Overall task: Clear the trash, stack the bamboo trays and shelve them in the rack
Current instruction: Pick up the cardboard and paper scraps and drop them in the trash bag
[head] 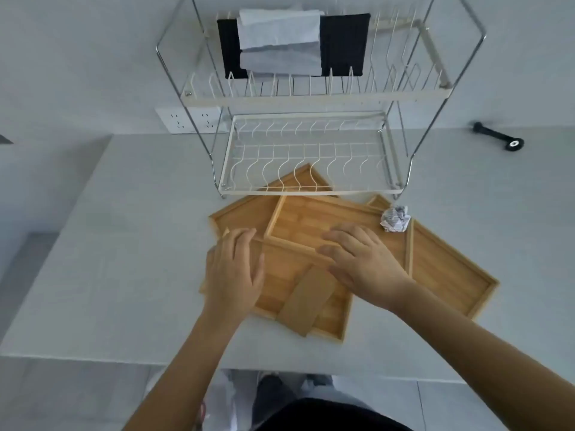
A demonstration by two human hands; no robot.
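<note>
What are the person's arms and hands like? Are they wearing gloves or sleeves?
No gloves and no sleeves show. The left hand and the right hand are both bare, with short, plain fingernails. No rings, watch or bracelets are visible. Both forearms are bare too, right down to the bottom edge of the picture, so any sleeve would start higher up, out of view.
</note>
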